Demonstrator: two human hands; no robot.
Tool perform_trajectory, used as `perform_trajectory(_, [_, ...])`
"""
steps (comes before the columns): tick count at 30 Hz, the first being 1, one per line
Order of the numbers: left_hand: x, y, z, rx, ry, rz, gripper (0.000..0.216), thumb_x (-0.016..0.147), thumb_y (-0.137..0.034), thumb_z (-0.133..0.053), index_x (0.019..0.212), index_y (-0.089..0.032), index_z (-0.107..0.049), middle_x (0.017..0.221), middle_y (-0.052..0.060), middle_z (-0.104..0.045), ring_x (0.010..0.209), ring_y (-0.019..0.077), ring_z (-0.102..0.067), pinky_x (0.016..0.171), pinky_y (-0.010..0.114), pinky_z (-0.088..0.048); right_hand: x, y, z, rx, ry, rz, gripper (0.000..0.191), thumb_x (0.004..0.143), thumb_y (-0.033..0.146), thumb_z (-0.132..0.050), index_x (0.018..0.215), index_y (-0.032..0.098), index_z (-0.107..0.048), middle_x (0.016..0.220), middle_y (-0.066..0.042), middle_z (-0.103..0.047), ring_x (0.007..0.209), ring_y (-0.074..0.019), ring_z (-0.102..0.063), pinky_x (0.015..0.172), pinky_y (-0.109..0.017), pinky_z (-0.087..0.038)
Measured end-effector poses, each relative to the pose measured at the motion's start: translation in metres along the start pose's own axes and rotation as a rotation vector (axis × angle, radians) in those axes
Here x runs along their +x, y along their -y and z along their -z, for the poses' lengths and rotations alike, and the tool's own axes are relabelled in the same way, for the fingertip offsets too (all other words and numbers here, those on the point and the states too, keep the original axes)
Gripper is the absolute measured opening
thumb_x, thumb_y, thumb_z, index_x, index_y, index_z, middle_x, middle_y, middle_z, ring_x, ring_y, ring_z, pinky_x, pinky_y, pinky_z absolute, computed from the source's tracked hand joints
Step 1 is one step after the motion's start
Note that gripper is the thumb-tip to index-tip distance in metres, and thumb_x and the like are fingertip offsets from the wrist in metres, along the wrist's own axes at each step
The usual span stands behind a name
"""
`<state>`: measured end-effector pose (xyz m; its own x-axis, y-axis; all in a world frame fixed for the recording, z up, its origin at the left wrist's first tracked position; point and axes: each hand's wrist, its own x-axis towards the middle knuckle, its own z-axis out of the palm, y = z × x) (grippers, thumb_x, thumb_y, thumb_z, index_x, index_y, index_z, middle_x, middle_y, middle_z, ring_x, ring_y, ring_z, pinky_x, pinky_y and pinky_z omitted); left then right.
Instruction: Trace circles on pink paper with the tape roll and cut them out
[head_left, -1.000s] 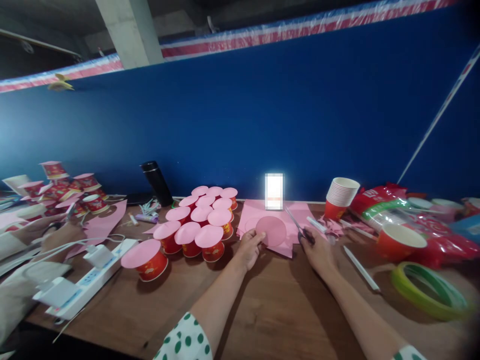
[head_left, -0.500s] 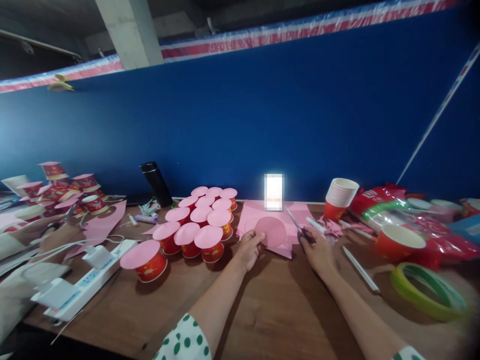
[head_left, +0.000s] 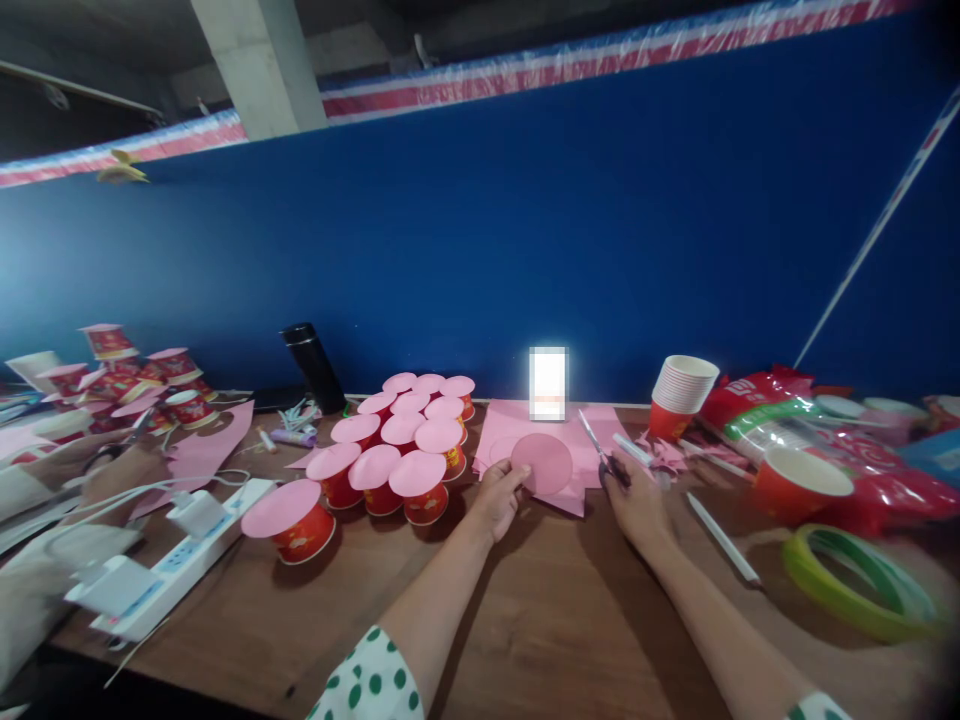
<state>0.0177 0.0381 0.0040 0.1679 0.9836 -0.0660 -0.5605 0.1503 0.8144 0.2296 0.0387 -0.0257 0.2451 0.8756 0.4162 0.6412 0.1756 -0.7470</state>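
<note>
Between thumb and fingers, my left hand [head_left: 498,500] pinches the left edge of a round pink paper disc [head_left: 543,464]. The disc is held over a stack of pink paper sheets [head_left: 495,425]. My right hand [head_left: 636,500] is closed around the dark handles of a pair of scissors [head_left: 592,435], whose blades point up and away, just right of the disc and apart from it. To the left stand several red paper cups [head_left: 304,535], each with a pink paper disc [head_left: 281,508] on top.
A stack of paper cups [head_left: 679,395], a red plastic bag [head_left: 765,400], a white pen [head_left: 724,540] and rolls of green tape [head_left: 855,585] lie right. Left are a black flask [head_left: 311,365], a power strip [head_left: 180,570] and a co-worker's hand [head_left: 112,475] with scissors.
The scissors in my right hand have shifted slightly to the right. My left hand and the disc have hardly moved.
</note>
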Motion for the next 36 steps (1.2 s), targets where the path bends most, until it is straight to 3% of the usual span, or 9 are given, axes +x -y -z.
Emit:
perform_trajectory(8, [0.0003, 0.0002, -0.0005, 0.006, -0.003, -0.009, 0.029, 0.059, -0.027, -0.078, 0.082, -0.013, -0.065, 0.077, 0.005, -0.068, 0.066, 0.0116, -0.062, 0.061, 0.021, -0.046, -0.0012, -0.0014, -0.0016, 0.075, 0.023, -0.012, 0.039, 0.078, 0.032, -0.053, 0.114, 0.019, -0.056, 0.105, -0.013, -0.068, 0.098, -0.026, -0.063, 0.082, -0.041, -0.051])
perform_trajectory(13, [-0.0001, -0.0003, -0.001, 0.007, -0.016, 0.004, 0.028, 0.059, -0.027, -0.078, 0.079, -0.013, -0.064, 0.072, 0.004, -0.067, 0.062, 0.0102, -0.06, 0.055, 0.019, -0.044, -0.0003, -0.0029, -0.0031, 0.085, 0.034, -0.021, 0.039, 0.078, 0.032, -0.053, 0.113, 0.017, -0.057, 0.106, -0.013, -0.068, 0.098, -0.0255, -0.064, 0.084, -0.042, -0.051])
perform_trajectory(24, [0.0015, 0.0008, 0.0002, 0.002, -0.013, -0.005, 0.031, 0.058, -0.028, -0.079, 0.081, -0.013, -0.064, 0.074, 0.005, -0.068, 0.067, 0.0124, -0.062, 0.062, 0.022, -0.047, -0.0001, -0.0042, -0.0031, 0.064, 0.041, -0.019, 0.038, 0.078, 0.032, -0.052, 0.113, 0.018, -0.057, 0.106, -0.013, -0.068, 0.098, -0.0255, -0.064, 0.086, -0.042, -0.05])
perform_trajectory(36, [-0.0003, -0.0008, -0.0015, 0.014, -0.01, 0.002, 0.028, 0.058, -0.027, -0.078, 0.078, -0.013, -0.063, 0.073, 0.004, -0.067, 0.061, 0.0107, -0.06, 0.056, 0.02, -0.045, -0.0004, -0.0033, -0.0026, 0.046, 0.066, -0.026, 0.04, 0.078, 0.035, -0.053, 0.113, 0.017, -0.057, 0.107, -0.013, -0.067, 0.098, -0.0259, -0.064, 0.085, -0.041, -0.05])
